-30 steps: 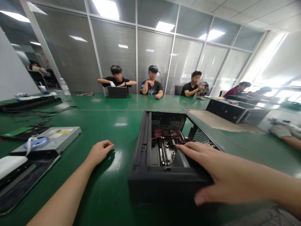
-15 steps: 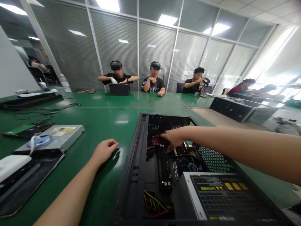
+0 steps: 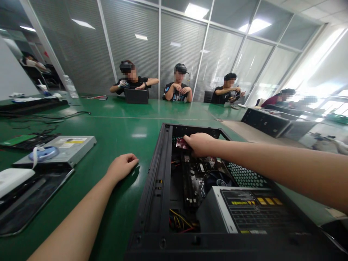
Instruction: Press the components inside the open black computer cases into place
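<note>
Here the right hand (image 3: 199, 144) reaches into the far end of the open computer case (image 3: 160, 181) and pinches a small red card (image 3: 181, 143) between its fingers. The left hand (image 3: 122, 166), loosely curled, rests on the green desk (image 3: 116, 127) just left of the case.

Head camera looks forward and down, close over the open computer case (image 3: 163, 181)

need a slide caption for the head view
Right hand grips a red card inside an open computer case; left hand rests on the green table.
</note>
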A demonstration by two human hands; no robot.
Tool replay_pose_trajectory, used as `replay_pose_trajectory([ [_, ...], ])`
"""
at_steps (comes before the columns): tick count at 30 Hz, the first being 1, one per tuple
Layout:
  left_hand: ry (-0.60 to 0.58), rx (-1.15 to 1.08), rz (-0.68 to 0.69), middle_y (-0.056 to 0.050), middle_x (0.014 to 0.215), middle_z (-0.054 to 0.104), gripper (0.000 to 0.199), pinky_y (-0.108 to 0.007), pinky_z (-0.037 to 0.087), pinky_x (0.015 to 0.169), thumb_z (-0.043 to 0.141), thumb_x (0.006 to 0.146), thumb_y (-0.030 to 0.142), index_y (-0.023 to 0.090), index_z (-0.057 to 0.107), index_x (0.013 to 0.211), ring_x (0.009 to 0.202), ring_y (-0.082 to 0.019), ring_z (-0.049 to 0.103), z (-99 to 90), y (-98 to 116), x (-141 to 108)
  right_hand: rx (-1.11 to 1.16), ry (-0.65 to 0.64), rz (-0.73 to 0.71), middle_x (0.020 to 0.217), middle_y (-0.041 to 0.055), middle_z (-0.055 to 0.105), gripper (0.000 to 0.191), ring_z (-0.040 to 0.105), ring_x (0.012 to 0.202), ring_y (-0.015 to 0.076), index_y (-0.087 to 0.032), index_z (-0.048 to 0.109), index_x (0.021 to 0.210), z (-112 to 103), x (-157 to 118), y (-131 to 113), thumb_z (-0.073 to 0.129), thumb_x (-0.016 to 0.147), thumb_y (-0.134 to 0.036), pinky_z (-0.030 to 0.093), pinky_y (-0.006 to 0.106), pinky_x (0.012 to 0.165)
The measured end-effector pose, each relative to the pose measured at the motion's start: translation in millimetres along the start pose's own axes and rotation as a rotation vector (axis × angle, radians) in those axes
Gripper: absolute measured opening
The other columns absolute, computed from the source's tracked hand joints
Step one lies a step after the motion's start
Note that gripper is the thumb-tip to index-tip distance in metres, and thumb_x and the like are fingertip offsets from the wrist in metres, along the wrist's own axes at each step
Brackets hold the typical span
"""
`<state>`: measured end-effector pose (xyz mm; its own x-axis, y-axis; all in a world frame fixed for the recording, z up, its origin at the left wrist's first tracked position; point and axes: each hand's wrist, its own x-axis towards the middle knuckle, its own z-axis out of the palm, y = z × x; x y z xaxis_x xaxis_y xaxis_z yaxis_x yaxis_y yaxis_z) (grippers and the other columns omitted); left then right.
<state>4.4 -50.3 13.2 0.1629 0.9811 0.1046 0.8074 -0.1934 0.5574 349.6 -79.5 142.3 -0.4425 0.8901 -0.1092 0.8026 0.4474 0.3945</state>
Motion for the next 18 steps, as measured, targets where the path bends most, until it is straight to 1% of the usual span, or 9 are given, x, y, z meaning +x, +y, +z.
replay_pose_trajectory([
  [3, 0.002, -0.006, 0.004, -0.004, 0.080, 0.072, 0.039, -0.029, 0.041, 0.070, 0.050, 0.076, 0.054, 0.021, 0.071, 0.082, 0.077, -0.024, 0.062, 0.2, -0.5, 0.5, 0.020, -0.044, -0.026, 0.099, 0.0188, 0.071, 0.036, 0.070, 0.092, 0.0328, -0.011, 0.064, 0.115, -4.2, -1.5, 0.7, 0.061, 0.080, -0.020, 0.053, 0.040, 0.074],
  [6, 0.005, -0.019, 0.007, -0.004, 0.079, 0.071, 0.039, -0.028, 0.041, 0.069, 0.051, 0.076, 0.055, 0.022, 0.070, 0.081, 0.076, -0.024, 0.062, 0.5, -1.8, 1.5, 0.042, -0.118, -0.064, 0.103, 0.0201, 0.071, 0.034, 0.070, 0.095, 0.0318, -0.012, 0.068, 0.114, -4.4, 1.5, 3.6, 0.048, 0.086, -0.008, 0.053, 0.041, 0.078],
  [7, 0.004, -0.022, 0.008, -0.004, 0.079, 0.071, 0.039, -0.028, 0.041, 0.069, 0.051, 0.076, 0.055, 0.022, 0.070, 0.081, 0.076, -0.023, 0.062, 0.6, -2.1, 1.8, 0.033, -0.104, -0.060, 0.104, 0.0211, 0.071, 0.036, 0.070, 0.097, 0.0324, -0.011, 0.068, 0.114, -5.2, 3.5, 5.4, 0.045, 0.087, -0.007, 0.053, 0.042, 0.078],
  [9, 0.002, -0.023, 0.006, -0.004, 0.079, 0.072, 0.039, -0.028, 0.041, 0.067, 0.051, 0.076, 0.055, 0.022, 0.070, 0.081, 0.076, -0.023, 0.062, 0.3, -2.4, 2.2, -0.012, -0.013, -0.009, 0.107, 0.0239, 0.069, 0.035, 0.068, 0.100, 0.0345, -0.009, 0.067, 0.114, -10.6, 6.7, 10.1, 0.042, 0.089, -0.006, 0.052, 0.045, 0.079],
  [12, -0.001, -0.019, 0.007, -0.003, 0.079, 0.072, 0.038, -0.027, 0.040, 0.066, 0.051, 0.077, 0.054, 0.022, 0.071, 0.082, 0.074, -0.022, 0.062, -1.2, -2.1, 1.9, 0.006, 0.085, 0.081, 0.110, 0.0252, 0.068, 0.029, 0.066, 0.103, 0.0358, -0.007, 0.067, 0.113, -32.5, -4.5, 17.2, 0.048, 0.091, -0.014, 0.051, 0.047, 0.084],
  [13, -0.002, -0.021, 0.008, -0.003, 0.078, 0.071, 0.038, -0.027, 0.040, 0.066, 0.051, 0.077, 0.054, 0.022, 0.071, 0.081, 0.074, -0.022, 0.062, -1.8, -2.1, 1.5, 0.089, 0.074, 0.059, 0.112, 0.0232, 0.068, 0.030, 0.066, 0.104, 0.0343, -0.008, 0.066, 0.115, -42.4, -16.6, 18.1, 0.053, 0.091, -0.021, 0.051, 0.045, 0.086],
  [15, 0.003, -0.033, 0.013, -0.003, 0.077, 0.071, 0.037, -0.027, 0.041, 0.066, 0.052, 0.076, 0.053, 0.022, 0.071, 0.081, 0.073, -0.021, 0.062, -2.8, -2.6, 0.6, 0.356, -0.015, -0.102, 0.119, 0.0166, 0.068, 0.049, 0.065, 0.105, 0.0297, -0.014, 0.062, 0.127, -60.0, -56.6, 14.5, 0.065, 0.086, -0.040, 0.051, 0.040, 0.090],
  [17, 0.011, -0.043, 0.018, -0.003, 0.077, 0.071, 0.036, -0.027, 0.041, 0.067, 0.052, 0.076, 0.052, 0.022, 0.071, 0.081, 0.073, -0.021, 0.062, -3.3, -3.6, -0.3, 0.628, -0.097, -0.280, 0.128, 0.0094, 0.065, 0.076, 0.064, 0.110, 0.0258, -0.023, 0.054, 0.139, -65.9, -112.2, 3.0, 0.073, 0.074, -0.056, 0.051, 0.034, 0.092],
  [18, 0.014, -0.046, 0.019, -0.003, 0.077, 0.071, 0.035, -0.027, 0.042, 0.067, 0.053, 0.076, 0.052, 0.022, 0.071, 0.080, 0.073, -0.021, 0.062, -3.2, -4.1, -0.7, 0.675, -0.075, -0.271, 0.131, 0.0082, 0.063, 0.084, 0.063, 0.113, 0.0267, -0.026, 0.053, 0.140, -62.1, -141.6, -4.9, 0.077, 0.066, -0.058, 0.051, 0.034, 0.093],
])
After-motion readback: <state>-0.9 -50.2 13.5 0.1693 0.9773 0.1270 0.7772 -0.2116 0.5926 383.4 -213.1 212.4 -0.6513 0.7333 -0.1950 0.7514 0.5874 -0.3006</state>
